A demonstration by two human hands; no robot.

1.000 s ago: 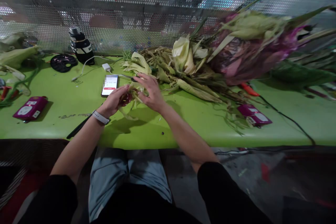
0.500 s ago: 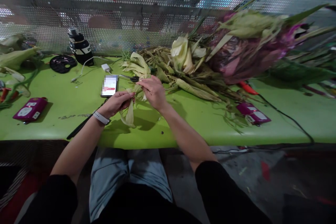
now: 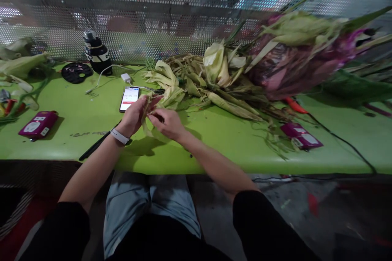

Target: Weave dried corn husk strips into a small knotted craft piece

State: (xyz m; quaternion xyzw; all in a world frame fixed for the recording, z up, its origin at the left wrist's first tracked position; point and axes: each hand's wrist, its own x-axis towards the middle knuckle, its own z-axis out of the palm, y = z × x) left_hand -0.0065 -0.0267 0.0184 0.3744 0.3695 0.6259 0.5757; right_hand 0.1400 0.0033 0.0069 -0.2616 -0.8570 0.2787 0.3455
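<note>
Left hand (image 3: pixel 134 115) wraps the pale husk bundle (image 3: pixel 149 108) just above the green worktop (image 3: pixel 214 142), beside the phone (image 3: pixel 129 98), right hand (image 3: pixel 168 123) pinching its loose leaves: light, papery, quick to tear, so the firmer base looks the safer place to grip.

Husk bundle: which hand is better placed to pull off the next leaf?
Right, likely. The left hand cups the husk bundle and steadies it above the green table. The right hand sits beside it, fingertips pinching at the outer leaves, free to pull.
</note>
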